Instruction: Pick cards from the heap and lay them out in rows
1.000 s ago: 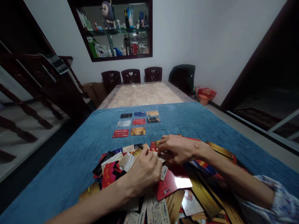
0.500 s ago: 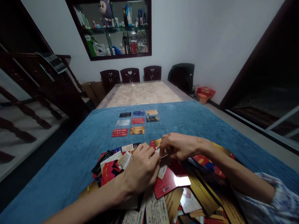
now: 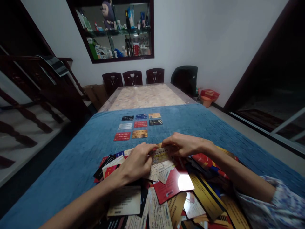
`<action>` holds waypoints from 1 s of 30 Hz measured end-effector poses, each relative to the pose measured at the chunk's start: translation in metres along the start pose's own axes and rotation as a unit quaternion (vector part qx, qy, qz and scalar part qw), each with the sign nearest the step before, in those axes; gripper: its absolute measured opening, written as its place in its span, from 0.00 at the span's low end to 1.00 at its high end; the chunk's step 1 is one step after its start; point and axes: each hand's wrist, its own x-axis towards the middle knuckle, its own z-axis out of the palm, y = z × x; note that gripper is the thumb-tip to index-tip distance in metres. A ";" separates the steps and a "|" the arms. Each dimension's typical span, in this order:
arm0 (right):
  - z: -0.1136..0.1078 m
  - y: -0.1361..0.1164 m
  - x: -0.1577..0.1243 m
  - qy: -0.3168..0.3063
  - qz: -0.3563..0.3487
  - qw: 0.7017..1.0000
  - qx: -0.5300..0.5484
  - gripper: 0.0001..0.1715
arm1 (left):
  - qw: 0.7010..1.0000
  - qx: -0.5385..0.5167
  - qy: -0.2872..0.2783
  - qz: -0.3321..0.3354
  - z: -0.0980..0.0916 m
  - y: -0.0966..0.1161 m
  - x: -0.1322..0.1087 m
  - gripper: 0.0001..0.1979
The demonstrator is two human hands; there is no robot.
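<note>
Between my two hands, above the near pile, is a beige-gold card (image 3: 160,154) with yellow marks and print on its face. My left hand (image 3: 138,161) pinches its left end. At its right end the fingers of my right hand (image 3: 183,144) are closed on it, their tips partly hidden. Below lies a glossy red card (image 3: 170,184) with a bright reflection, among many white, gold, black and red cards. A cream card (image 3: 127,198) is under my left forearm, and a gold card with a black stripe (image 3: 206,197) lies to the right.
Past the pile, several cards lie in rows on the blue cloth (image 3: 186,122), among them a red card (image 3: 122,136) and a gold card (image 3: 140,134). Chairs (image 3: 132,78) stand at the far table end. A stair railing (image 3: 28,122) runs along the left.
The card in my hands was seen edge-on and now shows its printed face. My left hand has shifted slightly left, uncovering cards beneath, including the cream one.
</note>
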 end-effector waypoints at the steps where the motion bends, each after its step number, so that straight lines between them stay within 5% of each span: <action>1: 0.000 0.000 0.000 0.000 0.003 1.000 0.003 0.15 | 1.000 0.000 -0.001 -0.004 0.000 0.000 0.000 0.23; 7: -0.001 0.007 0.000 0.019 0.007 1.000 0.016 0.18 | 0.999 -0.024 0.005 -0.040 -0.001 0.001 0.002 0.13; 16: -0.002 0.019 0.000 0.144 -0.042 0.982 0.117 0.10 | 0.980 -0.151 0.025 -0.124 0.003 -0.007 0.007 0.04; 24: 0.004 0.024 0.006 0.118 -0.049 0.976 0.179 0.12 | 0.954 -0.250 0.067 -0.150 0.015 -0.012 0.007 0.09; 30: 0.017 0.023 0.017 0.156 -0.055 0.938 0.304 0.13 | 0.937 -0.305 0.102 -0.138 0.016 -0.007 0.005 0.12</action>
